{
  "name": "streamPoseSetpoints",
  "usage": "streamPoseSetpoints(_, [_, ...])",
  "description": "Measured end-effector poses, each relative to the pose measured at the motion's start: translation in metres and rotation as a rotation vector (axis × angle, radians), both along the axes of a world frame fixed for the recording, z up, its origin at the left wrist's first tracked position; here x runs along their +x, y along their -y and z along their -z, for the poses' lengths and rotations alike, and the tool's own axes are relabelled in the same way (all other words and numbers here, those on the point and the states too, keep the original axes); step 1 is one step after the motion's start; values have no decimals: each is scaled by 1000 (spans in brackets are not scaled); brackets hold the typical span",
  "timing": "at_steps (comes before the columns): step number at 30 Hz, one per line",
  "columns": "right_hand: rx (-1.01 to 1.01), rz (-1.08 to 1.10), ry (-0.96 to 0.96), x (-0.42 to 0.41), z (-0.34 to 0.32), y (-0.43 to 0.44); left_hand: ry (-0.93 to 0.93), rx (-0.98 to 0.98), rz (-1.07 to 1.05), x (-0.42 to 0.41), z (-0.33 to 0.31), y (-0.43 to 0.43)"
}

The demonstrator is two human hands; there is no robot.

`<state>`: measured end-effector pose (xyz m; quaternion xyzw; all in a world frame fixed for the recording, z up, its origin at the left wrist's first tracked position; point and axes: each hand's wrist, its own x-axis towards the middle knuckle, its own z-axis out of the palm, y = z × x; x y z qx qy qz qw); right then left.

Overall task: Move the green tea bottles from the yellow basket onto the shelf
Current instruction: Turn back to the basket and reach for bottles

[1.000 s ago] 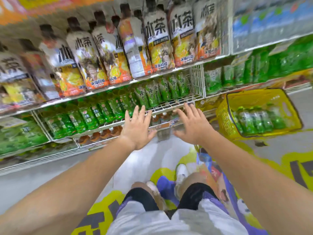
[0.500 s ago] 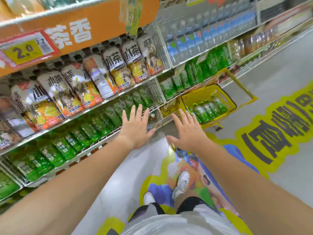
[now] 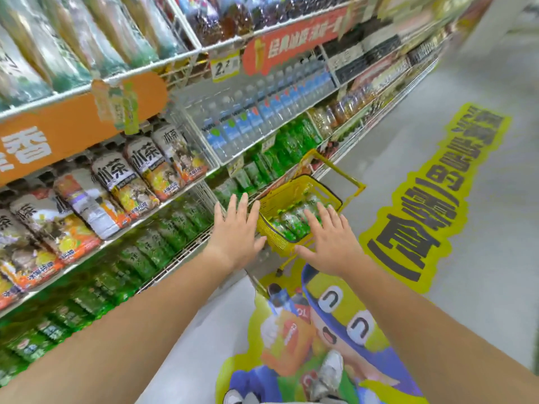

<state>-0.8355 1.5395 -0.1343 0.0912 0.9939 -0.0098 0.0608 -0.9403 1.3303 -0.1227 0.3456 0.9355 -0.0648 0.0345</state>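
A yellow basket (image 3: 294, 191) with a raised handle stands on the floor against the shelving, holding several green tea bottles (image 3: 291, 221) lying side by side. My left hand (image 3: 237, 231) is stretched out with straight spread fingers just left of the basket, in front of the shelf edge, holding nothing. My right hand (image 3: 328, 239) hovers with spread fingers over the basket's near right corner, also empty. More green tea bottles (image 3: 163, 237) fill the low wire shelf (image 3: 186, 252) to the left.
Above the green tea row stand white-labelled tea bottles (image 3: 116, 185), then water bottles (image 3: 248, 118) further right. The aisle floor carries a large yellow and blue sticker (image 3: 320, 330). My shoe (image 3: 329, 374) shows at the bottom.
My view has swung right and along the aisle, so the basket now sits directly ahead of my hands. Both hands stay spread and empty, now closer to the basket.
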Motion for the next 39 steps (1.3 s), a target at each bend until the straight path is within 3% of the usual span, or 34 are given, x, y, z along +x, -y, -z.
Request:
streamPoseSetpoints(10, [22, 20, -59, -16, -22, -155, -43, 0, 52, -15, -8, -153])
streamPoseSetpoints(19, [56, -53, -52, -40, -35, -277, 0, -12, -35, -24, 2, -263])
streamPoseSetpoints(28, [100, -158, -4, -116, -14, -347, -1, -10, -102, -71, 25, -321])
streamPoseSetpoints(39, [120, -395, 130, -243, 40, -384, 158, 7, -396, -156, 101, -355])
